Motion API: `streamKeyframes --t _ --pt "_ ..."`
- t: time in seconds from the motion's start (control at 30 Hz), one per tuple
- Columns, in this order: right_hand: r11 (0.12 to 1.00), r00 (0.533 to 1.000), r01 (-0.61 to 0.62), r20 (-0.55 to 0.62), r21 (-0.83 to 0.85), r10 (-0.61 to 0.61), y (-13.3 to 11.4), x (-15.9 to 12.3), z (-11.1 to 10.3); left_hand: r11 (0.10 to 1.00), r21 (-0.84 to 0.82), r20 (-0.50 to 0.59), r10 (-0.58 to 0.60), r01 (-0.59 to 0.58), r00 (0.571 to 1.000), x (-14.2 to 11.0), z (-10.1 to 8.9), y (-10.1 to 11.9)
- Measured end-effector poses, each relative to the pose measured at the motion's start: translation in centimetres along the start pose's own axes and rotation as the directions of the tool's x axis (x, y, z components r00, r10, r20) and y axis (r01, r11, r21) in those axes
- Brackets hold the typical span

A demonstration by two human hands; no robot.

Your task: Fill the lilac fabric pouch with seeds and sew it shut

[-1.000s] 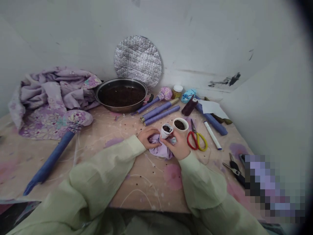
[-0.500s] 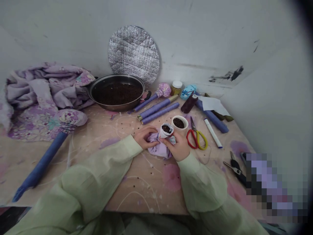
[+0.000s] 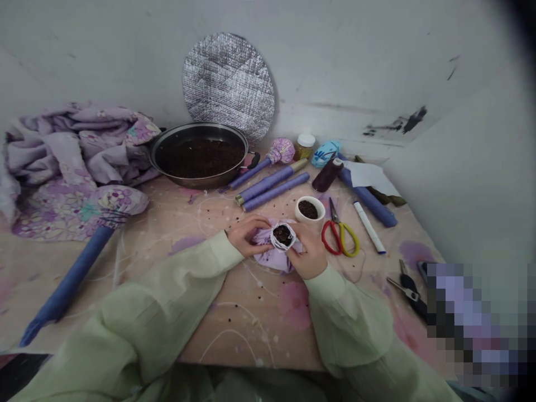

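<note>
Stained tabletop [image 3: 251,329] lies beneath the left hand [image 3: 247,235] and right hand [image 3: 307,254] gripping a lilac pouch [image 3: 272,259]; slack fingers could spill its dark grains [image 3: 282,235].

A small cup [image 3: 310,219] sits just behind the cloth bundle [image 3: 272,259].

And there in front of you sits a steel pan [image 3: 184,181] full of dark granules, a quilted foil disc [image 3: 228,81] propped on the wall behind it, crumpled floral fabric [image 3: 75,151] to its left, and, over on your right, red-and-yellow scissors [image 3: 335,226] beside a white marker [image 3: 368,227]!
</note>
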State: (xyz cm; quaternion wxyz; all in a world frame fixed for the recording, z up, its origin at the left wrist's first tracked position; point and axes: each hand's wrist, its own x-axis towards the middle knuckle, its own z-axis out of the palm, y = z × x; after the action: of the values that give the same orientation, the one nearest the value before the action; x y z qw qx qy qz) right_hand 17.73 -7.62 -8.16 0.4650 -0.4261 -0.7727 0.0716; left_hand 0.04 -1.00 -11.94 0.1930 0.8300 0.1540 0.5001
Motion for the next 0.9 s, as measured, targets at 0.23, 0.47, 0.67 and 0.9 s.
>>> streamKeyframes --t 0.23,0.47,0.67,0.9 --pt "0.995 0.995 -0.095 -0.007 -0.039 0.095 1.2 -0.9 0.6 0.991 0.029 0.061 -0.130 0.128 0.990 0.0 -0.4 -0.1" --pt "0.996 0.997 -0.083 0.001 -0.016 0.083 1.8 -0.7 1.0 0.966 -0.062 0.123 -0.242 0.250 0.963 2.8 -0.4 2.7" --pt "0.987 0.993 -0.088 0.070 -0.133 0.098 2.0 -0.3 0.5 0.902 -0.198 0.188 -0.349 0.384 0.918 5.1 0.4 3.7" --pt "0.971 0.967 -0.161 0.168 -0.175 0.191 2.8 -1.1 1.0 0.716 -0.427 0.204 -0.519 0.553 0.830 5.6 0.8 3.6"
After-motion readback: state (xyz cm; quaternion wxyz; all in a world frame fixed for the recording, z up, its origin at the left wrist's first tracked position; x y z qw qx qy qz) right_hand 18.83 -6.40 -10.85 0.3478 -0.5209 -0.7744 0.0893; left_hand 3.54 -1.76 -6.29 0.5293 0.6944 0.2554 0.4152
